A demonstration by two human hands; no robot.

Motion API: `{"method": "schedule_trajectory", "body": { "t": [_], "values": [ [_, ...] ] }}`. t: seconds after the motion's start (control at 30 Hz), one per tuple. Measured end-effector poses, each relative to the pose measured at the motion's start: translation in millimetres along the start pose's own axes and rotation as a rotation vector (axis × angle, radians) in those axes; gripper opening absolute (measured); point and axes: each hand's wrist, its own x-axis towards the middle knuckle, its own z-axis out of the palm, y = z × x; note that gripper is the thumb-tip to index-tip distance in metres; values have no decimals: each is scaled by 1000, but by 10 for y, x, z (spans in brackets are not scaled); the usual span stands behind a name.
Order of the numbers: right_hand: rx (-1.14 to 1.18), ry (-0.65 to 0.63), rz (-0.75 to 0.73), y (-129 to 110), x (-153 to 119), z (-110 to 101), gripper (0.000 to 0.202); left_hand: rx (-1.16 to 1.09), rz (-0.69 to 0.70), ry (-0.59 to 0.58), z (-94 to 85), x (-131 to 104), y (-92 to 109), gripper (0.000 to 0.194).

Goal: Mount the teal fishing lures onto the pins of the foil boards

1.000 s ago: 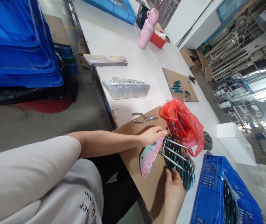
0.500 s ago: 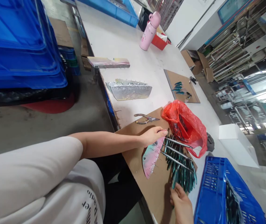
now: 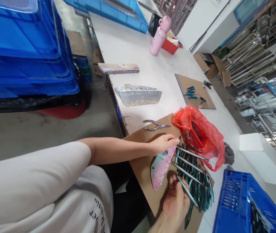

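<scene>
My left hand (image 3: 163, 144) is closed on the top end of a pink and green curved plate (image 3: 161, 168) with small wire pins along its edge. Three slim silvery lures (image 3: 188, 172) stick out from that edge. My right hand (image 3: 175, 200) pinches one slender blue-green fishing lure (image 3: 188, 193) between thumb and fingers, its tip pointing toward the plate's pinned edge. Beneath and beside it, a pile of dark green lures (image 3: 202, 191) lies on the brown cardboard (image 3: 141, 170).
Pliers (image 3: 156, 125) lie near the cardboard's far edge. A red plastic bag (image 3: 201, 142) sits beside the pile, and a blue crate (image 3: 235, 194) stands at right. Silver pinned plates (image 3: 139, 97), a board with several lures (image 3: 196, 90) and a pink bottle (image 3: 158, 38) are farther off.
My right hand has lifted a lure from the pile's near end and turned it toward the plate. My left hand still holds the plate. The whole view has shifted slightly.
</scene>
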Motion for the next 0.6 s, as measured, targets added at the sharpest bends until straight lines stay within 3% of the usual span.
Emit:
{"method": "schedule_trajectory", "body": {
  "t": [0.23,0.6],
  "values": [
    [53,-83,51,-40,-4,171,19,22,-1,-20,19,31,-24,45],
    [108,17,121,-43,-4,175,10,52,26,-31,12,30,-30,45]
  ]
}}
